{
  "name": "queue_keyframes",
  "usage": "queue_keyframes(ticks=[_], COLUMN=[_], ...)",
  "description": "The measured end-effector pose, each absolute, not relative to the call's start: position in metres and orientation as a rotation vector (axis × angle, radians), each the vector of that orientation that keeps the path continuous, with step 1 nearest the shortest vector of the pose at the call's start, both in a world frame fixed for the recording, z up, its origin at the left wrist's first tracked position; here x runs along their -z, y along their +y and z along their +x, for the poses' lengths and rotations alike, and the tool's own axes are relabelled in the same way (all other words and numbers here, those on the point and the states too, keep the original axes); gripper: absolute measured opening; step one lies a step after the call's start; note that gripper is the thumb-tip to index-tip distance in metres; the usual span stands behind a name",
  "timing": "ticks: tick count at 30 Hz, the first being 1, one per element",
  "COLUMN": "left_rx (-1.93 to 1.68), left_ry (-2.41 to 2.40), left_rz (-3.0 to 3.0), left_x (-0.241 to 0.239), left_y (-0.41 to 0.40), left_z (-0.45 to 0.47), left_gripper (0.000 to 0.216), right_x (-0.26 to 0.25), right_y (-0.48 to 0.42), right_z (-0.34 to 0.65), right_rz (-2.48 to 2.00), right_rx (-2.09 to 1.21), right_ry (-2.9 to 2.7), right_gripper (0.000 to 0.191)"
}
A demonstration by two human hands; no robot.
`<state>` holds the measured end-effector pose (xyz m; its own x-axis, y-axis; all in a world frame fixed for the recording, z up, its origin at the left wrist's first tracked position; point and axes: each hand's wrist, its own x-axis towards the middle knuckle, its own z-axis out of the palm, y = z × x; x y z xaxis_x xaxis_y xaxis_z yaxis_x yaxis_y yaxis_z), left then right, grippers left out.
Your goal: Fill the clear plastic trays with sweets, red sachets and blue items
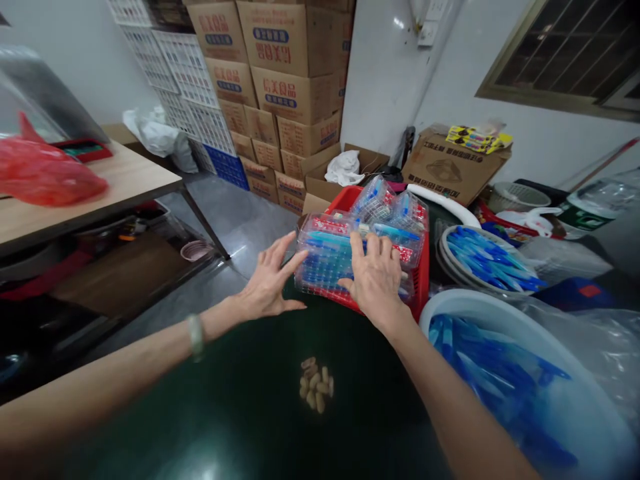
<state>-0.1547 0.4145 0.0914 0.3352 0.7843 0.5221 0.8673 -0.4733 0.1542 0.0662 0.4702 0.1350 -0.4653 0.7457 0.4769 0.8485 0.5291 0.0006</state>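
Observation:
My left hand (273, 277) is open, its fingers spread beside the left edge of a clear plastic box (325, 263). Whether a fingertip touches the box I cannot tell. This box lies on top in a red basket (423, 280) and has slender blue pieces and red-and-white patterned strips inside. My right hand (377, 277) is over the box's right part, palm down with fingers apart. More clear packages (375, 200) with blue pieces are heaped behind it. Closer to me, a small group of peanuts (316, 385) lies on the dark green tabletop (240, 407).
On the right stand a large pale tub (500, 307) and a smaller white bowl (445, 247), both holding slender blue pieces. Cardboard boxes (280, 87) are stacked at the back. To the left is a wooden table (135, 177) with a red plastic bag (50, 173).

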Motion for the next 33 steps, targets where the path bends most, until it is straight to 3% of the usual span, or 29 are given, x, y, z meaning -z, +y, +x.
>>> queue_keyframes(ticks=[3, 8, 19, 22, 26, 28, 33], left_rx=[0.784, 0.998, 1.265, 1.186, 1.356, 1.250, 0.468], left_ry=[-1.441, -1.505, -1.545, -1.557, -1.644, -1.603, -1.428], left_rz=[-2.417, -2.688, -2.672, -2.625, -2.063, -2.070, -2.862], left_x=[-0.065, -0.070, -0.063, -0.073, -0.117, -0.144, -0.179], left_y=[0.433, 0.464, 0.461, 0.448, 0.452, 0.469, 0.514], left_z=[-0.154, -0.162, -0.158, -0.159, -0.151, -0.141, -0.119], left_gripper=[0.090, 0.103, 0.064, 0.050, 0.031, 0.039, 0.065], right_x=[-0.132, -0.131, -0.126, -0.125, -0.124, -0.123, -0.121], right_y=[0.474, 0.485, 0.488, 0.485, 0.484, 0.484, 0.482], right_z=[0.064, 0.059, 0.054, 0.056, 0.056, 0.056, 0.057], right_rz=[-1.323, -1.386, -1.360, -1.361, -1.351, -1.342, -1.356], right_rx=[0.350, 0.344, 0.358, 0.329, 0.321, 0.295, 0.156], right_ry=[-2.332, -2.299, -2.291, -2.297, -2.293, -2.288, -2.302], right_gripper=[0.083, 0.075, 0.075, 0.078, 0.076, 0.074, 0.069])
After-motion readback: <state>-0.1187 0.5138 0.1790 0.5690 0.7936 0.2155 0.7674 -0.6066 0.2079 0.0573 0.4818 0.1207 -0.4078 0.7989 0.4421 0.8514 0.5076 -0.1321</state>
